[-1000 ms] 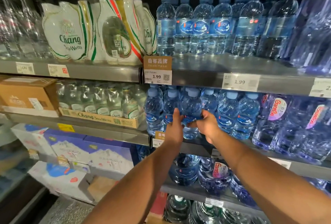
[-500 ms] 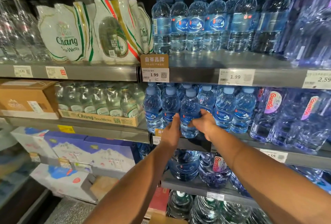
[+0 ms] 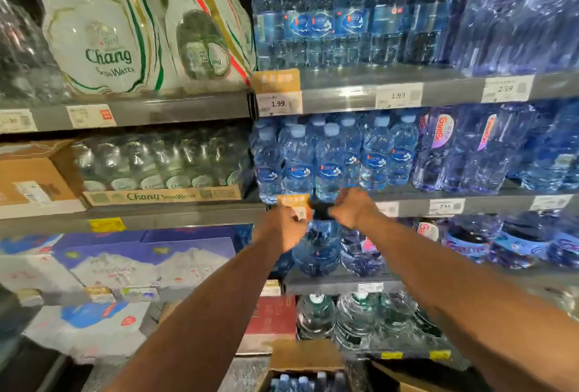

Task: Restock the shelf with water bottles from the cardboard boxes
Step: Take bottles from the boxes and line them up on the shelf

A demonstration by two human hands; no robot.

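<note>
Blurred hands, a cropped box

Motion smeared both hands: I could not tell how the fingers of the left hand [image 3: 289, 228] or the right hand [image 3: 352, 208] lay, or whether either held anything. The left hand hid part of the orange tag [image 3: 294, 202] on the shelf rail [image 3: 413, 209]. The bottom edge cut off the open cardboard box [image 3: 305, 357], leaving only the caps of its water bottles [image 3: 302, 384]. The far-left price tag [image 3: 17, 120] was too blurred to read.

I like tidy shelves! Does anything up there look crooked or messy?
Mostly neat. The Chang soda water packs on the upper left shelf lean sideways in crumpled wrap, and a plain brown cardboard box sits on display beside the soda bottles below.
</note>
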